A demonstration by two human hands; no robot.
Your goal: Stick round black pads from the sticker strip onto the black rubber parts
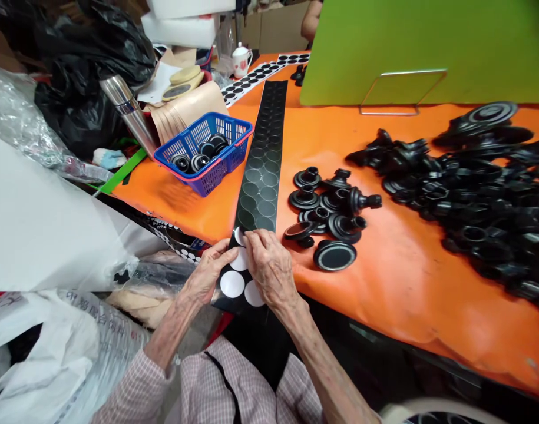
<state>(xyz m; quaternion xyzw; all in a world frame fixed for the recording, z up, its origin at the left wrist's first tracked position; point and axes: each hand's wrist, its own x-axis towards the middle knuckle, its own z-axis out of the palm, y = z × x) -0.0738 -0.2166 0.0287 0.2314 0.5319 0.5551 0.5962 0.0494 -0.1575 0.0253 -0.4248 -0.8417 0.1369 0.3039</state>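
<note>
A long black strip of round stickers point(264, 176) runs down the orange table and over its front edge towards me. Its near end shows several white circles point(232, 284) among the black. My left hand point(210, 271) grips the strip's left edge, thumb on top. My right hand point(271, 265) is closed over the right side, its fingertips pinched together at a partly white circle close to the left thumb. Whatever lies between those fingertips is hidden. Just right of the strip lies a small group of black round-based plastic parts point(335, 203), one with its flat disc face point(335, 255) up.
A blue basket point(227, 159) with several black discs stands left of the strip. A large heap of black parts point(481, 200) covers the right side. Behind are a green board point(428, 53), a steel flask point(130, 112) and a lidded cup point(241, 60). A person's arm point(312, 22) shows at the back.
</note>
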